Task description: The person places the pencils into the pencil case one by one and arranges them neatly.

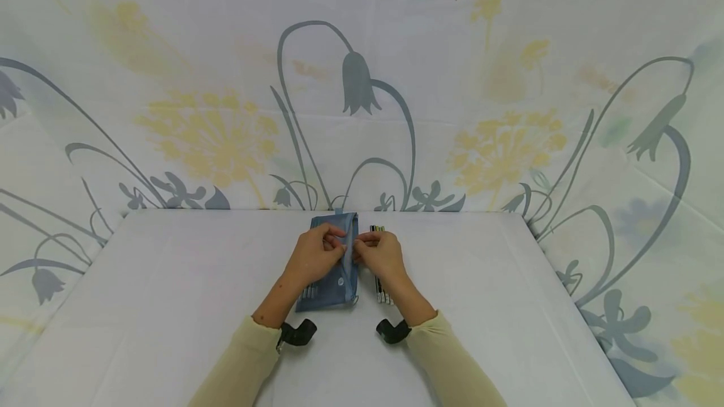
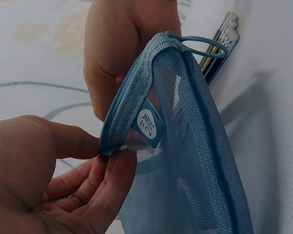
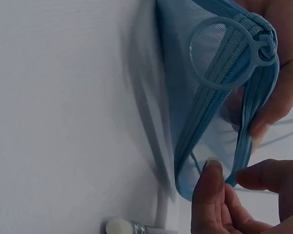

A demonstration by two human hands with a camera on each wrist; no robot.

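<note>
A blue mesh zip pouch [image 1: 328, 287] is held on the white table, its zipped edge raised and its mouth parted. My left hand [image 1: 317, 253] pinches one side of the mouth between thumb and fingers, below a small blue label [image 2: 147, 124] in the left wrist view. On the opposite side, my right hand [image 1: 381, 253] pinches the mouth's edge with thumb and forefinger. A round ring pull [image 3: 192, 53] hangs at the pouch's end in the right wrist view. Several pencils [image 1: 380, 294] lie just right of the pouch, partly under the right hand.
The white table [image 1: 186, 306] extends to both sides and toward me. A flower-printed cloth [image 1: 237, 68] rises behind the table's back edge and along both sides. Black wrist mounts [image 1: 300, 333] sit on both forearms. Pale strips show at the pouch's lower left corner.
</note>
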